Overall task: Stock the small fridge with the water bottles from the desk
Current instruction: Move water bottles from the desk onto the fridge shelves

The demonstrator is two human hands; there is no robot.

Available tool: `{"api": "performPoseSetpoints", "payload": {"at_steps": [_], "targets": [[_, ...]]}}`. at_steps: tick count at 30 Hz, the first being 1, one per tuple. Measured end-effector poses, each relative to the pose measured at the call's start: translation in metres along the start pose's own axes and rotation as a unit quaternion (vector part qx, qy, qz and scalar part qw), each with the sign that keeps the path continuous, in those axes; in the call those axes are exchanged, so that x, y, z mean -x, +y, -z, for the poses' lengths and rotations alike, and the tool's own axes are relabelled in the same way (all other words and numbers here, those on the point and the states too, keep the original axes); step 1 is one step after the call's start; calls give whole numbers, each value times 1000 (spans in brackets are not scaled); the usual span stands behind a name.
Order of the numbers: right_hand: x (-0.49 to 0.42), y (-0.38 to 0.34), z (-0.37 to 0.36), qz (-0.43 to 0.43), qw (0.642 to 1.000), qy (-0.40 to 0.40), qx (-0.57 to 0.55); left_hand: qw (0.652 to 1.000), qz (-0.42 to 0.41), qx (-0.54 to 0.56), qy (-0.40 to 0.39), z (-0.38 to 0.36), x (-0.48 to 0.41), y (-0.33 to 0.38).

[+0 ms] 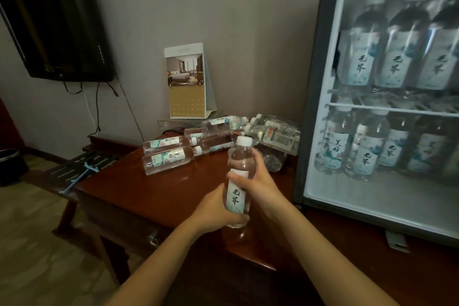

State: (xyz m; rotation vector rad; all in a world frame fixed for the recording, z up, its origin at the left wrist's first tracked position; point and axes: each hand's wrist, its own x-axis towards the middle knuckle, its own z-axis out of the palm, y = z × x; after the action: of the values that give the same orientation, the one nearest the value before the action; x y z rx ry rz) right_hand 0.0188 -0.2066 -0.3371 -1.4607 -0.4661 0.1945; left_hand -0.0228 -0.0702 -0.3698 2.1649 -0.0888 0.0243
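Observation:
A clear water bottle (238,196) with a white cap and a pale label stands upright above the dark wooden desk (159,191), held in both hands. My left hand (215,211) grips its lower part and base. My right hand (258,181) wraps round its upper part, thumb across the label's top. Several more bottles (169,159) lie on their sides in a pile at the desk's back. The small fridge (315,97) stands at the right with its glass door shut; upright bottles (397,57) fill two shelves inside.
A desk calendar (187,82) stands against the wall behind the pile. A wall-mounted TV (54,22) hangs at the upper left with cables below it. A slatted luggage rack (74,169) and a dark bin (10,166) sit left of the desk.

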Motion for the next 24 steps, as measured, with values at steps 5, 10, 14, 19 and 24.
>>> {"api": "performPoseSetpoints", "payload": {"at_steps": [5,10,14,19,24], "targets": [[45,-12,32,34,997,-30,68,998,-50,-24,42,-37,19,16],[83,-19,57,59,993,9,102,996,-80,-23,21,-66,25,35],[109,-39,89,90,984,48,143,992,-128,-7,6,-97,20,68],[129,-74,142,116,958,134,225,982,-182,44,-14,-145,-5,127],[139,-84,194,106,934,225,256,976,-204,58,-41,-199,-41,169]]}}
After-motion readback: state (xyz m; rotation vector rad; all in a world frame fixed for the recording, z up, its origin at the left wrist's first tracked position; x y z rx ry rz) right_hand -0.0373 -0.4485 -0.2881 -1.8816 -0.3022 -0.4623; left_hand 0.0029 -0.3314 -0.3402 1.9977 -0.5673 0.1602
